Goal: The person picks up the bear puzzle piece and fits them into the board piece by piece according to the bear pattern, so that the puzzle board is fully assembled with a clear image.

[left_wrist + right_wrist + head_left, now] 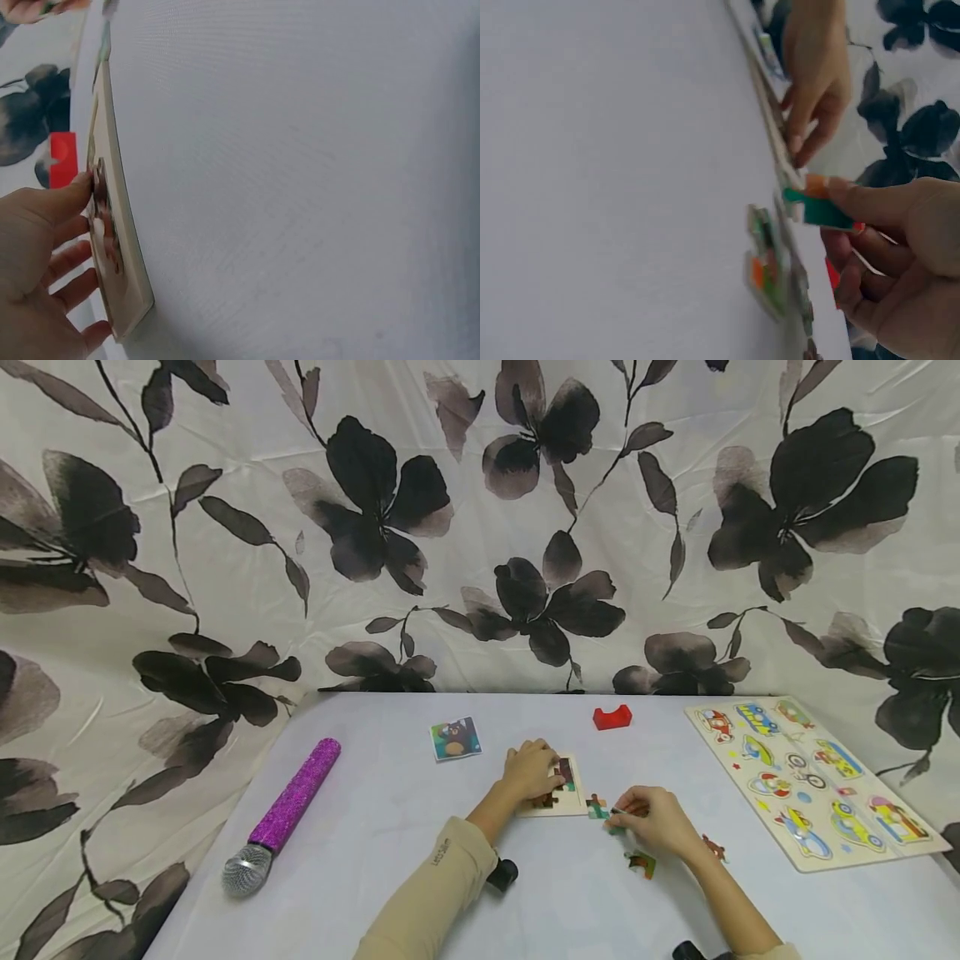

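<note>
My left hand (531, 771) rests on a small wooden jigsaw tray (573, 804) that has some dark pieces set in it. In the left wrist view its spread fingertips and thumb touch the face of the tray (135, 296). Just right of the tray, my right hand (656, 818) pinches a green and orange jigsaw piece (826, 212) between thumb and fingers, above the table. A loose piece (597, 807) lies by the tray's right edge. Another loose piece (641, 863) lies below the right hand, and a reddish-brown piece (714, 847) is partly hidden behind the right wrist.
A square picture card (455, 739) with a cartoon animal lies behind the left hand. A red notched block (612, 717) is at the back edge. A wooden vehicle puzzle board (795, 818) covers the right side. A glittery purple microphone (294, 810) lies at left.
</note>
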Available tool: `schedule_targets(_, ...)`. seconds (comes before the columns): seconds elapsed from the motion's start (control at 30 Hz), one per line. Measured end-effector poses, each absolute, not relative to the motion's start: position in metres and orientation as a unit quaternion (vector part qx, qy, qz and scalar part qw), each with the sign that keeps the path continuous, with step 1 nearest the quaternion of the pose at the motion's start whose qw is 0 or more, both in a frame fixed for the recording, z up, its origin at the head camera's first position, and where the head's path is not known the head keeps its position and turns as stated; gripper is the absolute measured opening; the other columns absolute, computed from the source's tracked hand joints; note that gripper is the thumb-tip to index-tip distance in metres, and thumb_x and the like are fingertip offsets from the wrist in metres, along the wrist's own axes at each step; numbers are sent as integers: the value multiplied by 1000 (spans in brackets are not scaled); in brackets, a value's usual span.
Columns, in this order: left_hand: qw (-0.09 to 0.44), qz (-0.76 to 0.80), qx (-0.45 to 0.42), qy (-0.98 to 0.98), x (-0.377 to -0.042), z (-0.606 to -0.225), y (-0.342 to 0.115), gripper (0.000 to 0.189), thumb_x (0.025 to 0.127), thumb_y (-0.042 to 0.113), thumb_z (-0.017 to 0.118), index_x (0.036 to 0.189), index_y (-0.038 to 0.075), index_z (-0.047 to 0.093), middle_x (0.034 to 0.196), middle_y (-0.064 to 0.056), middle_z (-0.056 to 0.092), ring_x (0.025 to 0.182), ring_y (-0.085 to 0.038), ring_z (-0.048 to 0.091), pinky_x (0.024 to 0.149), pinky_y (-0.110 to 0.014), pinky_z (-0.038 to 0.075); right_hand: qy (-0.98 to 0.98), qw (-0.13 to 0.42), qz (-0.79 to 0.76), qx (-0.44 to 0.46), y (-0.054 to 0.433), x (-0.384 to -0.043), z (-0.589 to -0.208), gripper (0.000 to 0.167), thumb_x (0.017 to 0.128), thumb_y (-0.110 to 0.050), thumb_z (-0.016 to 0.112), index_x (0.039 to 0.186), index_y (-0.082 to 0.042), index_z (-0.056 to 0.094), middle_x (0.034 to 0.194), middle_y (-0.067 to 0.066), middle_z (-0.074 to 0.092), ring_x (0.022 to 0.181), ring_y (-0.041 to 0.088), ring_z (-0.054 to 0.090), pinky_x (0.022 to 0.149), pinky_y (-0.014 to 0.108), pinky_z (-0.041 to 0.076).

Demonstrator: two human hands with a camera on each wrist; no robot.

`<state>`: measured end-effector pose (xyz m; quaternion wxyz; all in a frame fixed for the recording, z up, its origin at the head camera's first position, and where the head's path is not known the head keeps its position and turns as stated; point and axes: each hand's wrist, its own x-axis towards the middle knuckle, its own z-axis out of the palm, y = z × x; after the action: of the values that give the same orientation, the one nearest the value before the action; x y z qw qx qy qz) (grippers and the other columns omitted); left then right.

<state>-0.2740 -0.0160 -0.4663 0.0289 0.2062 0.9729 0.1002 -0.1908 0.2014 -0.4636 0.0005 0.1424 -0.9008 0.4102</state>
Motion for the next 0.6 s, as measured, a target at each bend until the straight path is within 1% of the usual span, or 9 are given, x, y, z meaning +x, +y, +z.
schedule_targets(0.07, 26, 101, 203, 973, -274, -467, -16, 39, 89, 44, 61, 120, 20, 65, 125, 1, 56, 113, -19, 50, 88, -39, 42, -869, -7, 483, 106, 202, -196, -459, 18, 83, -13, 71, 90, 3, 64, 80, 6, 66, 69, 9, 60, 63, 21, 51)
schedule_targets(0.13, 25, 104, 201, 974, -275, -468, -16, 39, 88, 44, 61, 119, 21, 65, 125, 1, 56, 114, -19, 51, 88, -39, 42, -830, -15, 554, 66, 202, -202, -455, 26, 88, -12, 67, 101, 9, 61, 86, 8, 68, 71, 8, 61, 67, 21, 53)
schedule_targets(0.23, 26, 107, 199, 974, -275, -469, -17, 39, 88, 45, 61, 119, 21, 65, 125, 2, 56, 114, -19, 50, 89, -40, 42, -762, -33, 646, 7, 197, -213, -447, 37, 92, -12, 61, 118, 13, 53, 91, 3, 68, 75, 6, 63, 73, 21, 55)
schedule_targets(0.3, 25, 108, 198, 974, -275, -470, -17, 40, 88, 46, 62, 119, 22, 65, 125, 2, 56, 114, -19, 50, 88, -39, 42, -728, -37, 685, -18, 193, -219, -441, 40, 93, -11, 59, 123, 13, 50, 90, -2, 68, 75, 5, 64, 76, 21, 54)
schedule_targets(0.4, 23, 113, 196, 974, -276, -470, -17, 40, 87, 47, 62, 118, 22, 66, 125, 2, 56, 114, -18, 50, 88, -39, 42, -689, -31, 724, -34, 186, -228, -434, 42, 93, -7, 57, 128, 15, 46, 89, -5, 66, 75, 6, 65, 78, 22, 54)
schedule_targets(0.6, 25, 127, 191, 973, -277, -471, -17, 41, 86, 46, 64, 118, 21, 66, 125, 2, 56, 113, -19, 50, 88, -39, 41, -661, -16, 750, -24, 178, -240, -427, 42, 94, -4, 54, 130, 15, 45, 94, -8, 64, 78, 7, 66, 77, 21, 54)
